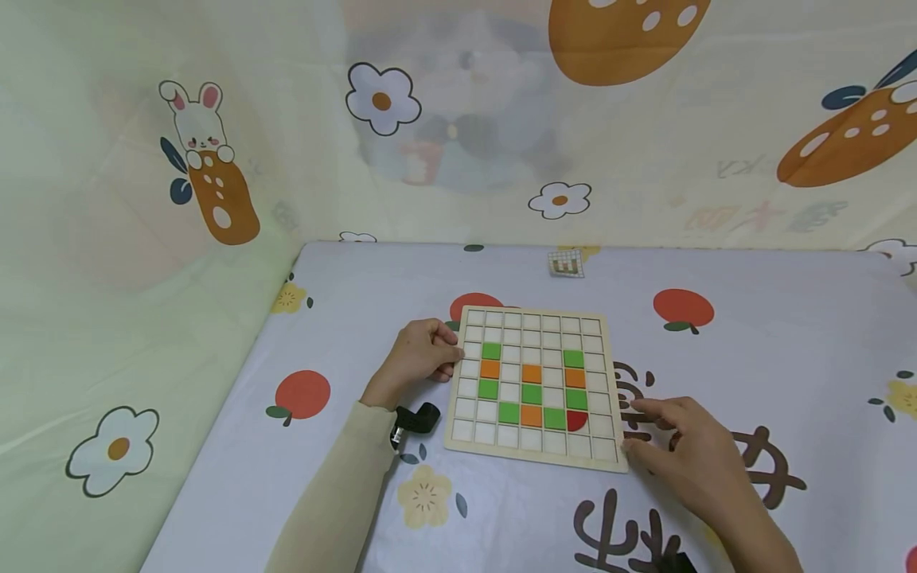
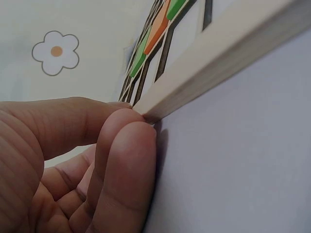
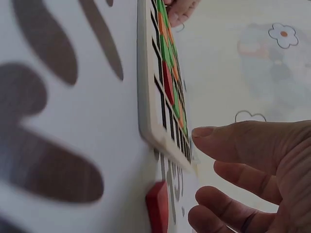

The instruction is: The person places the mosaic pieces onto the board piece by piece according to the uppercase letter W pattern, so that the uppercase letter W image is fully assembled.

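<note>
A square wooden grid board (image 1: 473,438) lies on the table, with green and orange square tiles in some cells. One red tile with a rounded corner (image 1: 576,420) fills a cell at the lower right. At the board's left edge, my left hand (image 1: 423,350) pinches the frame between thumb and fingertips, seen close in the left wrist view. My right hand (image 1: 691,454) is beside the lower right corner, thumb and fingers apart, thumb tip right at the frame. A loose red piece (image 3: 158,206) lies on the table near the right fingers; the hand hides it in the head view.
A small card with a grid pattern (image 1: 566,263) lies behind the board, near the back of the table. Printed cloth covers the table (image 1: 236,485), and a patterned curtain (image 1: 458,215) rises behind and at the left.
</note>
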`<action>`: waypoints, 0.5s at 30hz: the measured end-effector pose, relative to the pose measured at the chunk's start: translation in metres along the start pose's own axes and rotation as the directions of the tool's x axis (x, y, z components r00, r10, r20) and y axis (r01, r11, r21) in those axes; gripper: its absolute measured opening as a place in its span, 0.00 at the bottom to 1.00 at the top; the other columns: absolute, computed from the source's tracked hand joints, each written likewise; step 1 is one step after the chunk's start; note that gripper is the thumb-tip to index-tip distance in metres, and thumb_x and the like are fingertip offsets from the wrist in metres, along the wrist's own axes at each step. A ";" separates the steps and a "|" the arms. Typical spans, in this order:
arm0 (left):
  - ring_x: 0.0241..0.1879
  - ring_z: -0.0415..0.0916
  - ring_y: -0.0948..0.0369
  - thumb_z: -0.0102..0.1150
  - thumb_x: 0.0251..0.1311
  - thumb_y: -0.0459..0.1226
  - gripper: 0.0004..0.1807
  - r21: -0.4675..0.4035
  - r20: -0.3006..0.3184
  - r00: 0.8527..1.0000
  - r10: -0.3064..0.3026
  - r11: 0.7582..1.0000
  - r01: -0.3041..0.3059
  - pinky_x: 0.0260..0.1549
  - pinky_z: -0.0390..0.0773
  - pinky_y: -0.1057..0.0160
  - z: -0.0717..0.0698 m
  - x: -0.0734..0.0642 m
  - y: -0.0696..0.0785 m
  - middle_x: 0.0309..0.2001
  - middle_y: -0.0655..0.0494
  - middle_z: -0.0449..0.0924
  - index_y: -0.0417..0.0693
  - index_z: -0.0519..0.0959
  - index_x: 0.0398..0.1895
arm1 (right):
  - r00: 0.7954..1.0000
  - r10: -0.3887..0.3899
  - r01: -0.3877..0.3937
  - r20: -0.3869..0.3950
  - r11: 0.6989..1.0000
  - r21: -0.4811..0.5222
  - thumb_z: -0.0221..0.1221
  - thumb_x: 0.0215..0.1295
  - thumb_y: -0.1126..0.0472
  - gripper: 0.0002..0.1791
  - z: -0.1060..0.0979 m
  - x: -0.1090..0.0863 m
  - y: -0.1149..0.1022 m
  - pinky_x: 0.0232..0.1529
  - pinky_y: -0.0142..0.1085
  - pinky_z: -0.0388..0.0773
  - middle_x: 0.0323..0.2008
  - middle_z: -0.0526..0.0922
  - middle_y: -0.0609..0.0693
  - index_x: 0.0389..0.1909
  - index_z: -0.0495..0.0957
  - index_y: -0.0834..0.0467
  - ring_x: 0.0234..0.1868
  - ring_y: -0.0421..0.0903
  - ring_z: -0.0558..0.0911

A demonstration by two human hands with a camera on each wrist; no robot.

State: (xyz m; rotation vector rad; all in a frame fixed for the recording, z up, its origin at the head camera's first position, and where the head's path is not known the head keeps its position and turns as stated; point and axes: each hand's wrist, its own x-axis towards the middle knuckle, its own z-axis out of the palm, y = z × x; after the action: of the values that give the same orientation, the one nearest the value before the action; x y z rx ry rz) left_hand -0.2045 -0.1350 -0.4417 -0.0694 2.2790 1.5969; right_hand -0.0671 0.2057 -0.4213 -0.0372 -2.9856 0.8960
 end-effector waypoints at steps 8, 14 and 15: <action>0.19 0.79 0.62 0.69 0.64 0.29 0.09 0.000 -0.002 1.000 0.008 1.000 -0.008 0.22 0.84 0.67 0.000 -0.001 0.001 0.28 0.50 0.83 0.37 0.79 0.44 | 0.999 0.024 -0.023 0.027 0.999 -0.035 0.79 0.52 0.60 0.26 -0.005 -0.006 0.018 0.30 0.32 0.68 0.36 0.78 0.53 0.52 0.86 0.63 0.36 0.48 0.74; 0.19 0.79 0.62 0.70 0.63 0.29 0.10 -0.001 -0.004 1.000 -0.002 1.000 0.002 0.22 0.84 0.67 0.000 -0.001 0.001 0.28 0.50 0.82 0.38 0.79 0.43 | 0.994 0.081 -0.076 0.078 0.995 -0.061 0.80 0.52 0.57 0.25 -0.007 -0.008 0.026 0.28 0.33 0.67 0.33 0.77 0.51 0.49 0.87 0.65 0.34 0.48 0.73; 0.19 0.79 0.62 0.70 0.63 0.29 0.10 -0.002 -0.004 1.000 -0.004 1.000 0.003 0.22 0.84 0.67 0.000 -0.001 0.001 0.28 0.50 0.82 0.38 0.79 0.43 | 0.992 0.094 -0.089 0.089 0.994 -0.063 0.80 0.51 0.57 0.25 -0.007 -0.008 0.026 0.28 0.33 0.67 0.33 0.77 0.51 0.48 0.87 0.65 0.34 0.49 0.73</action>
State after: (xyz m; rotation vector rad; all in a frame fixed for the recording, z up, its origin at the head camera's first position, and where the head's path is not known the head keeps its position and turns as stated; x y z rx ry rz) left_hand -0.2037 -0.1346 -0.4406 -0.0773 2.2796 1.5984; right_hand -0.0582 0.2314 -0.4301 -0.1394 -3.1184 0.8396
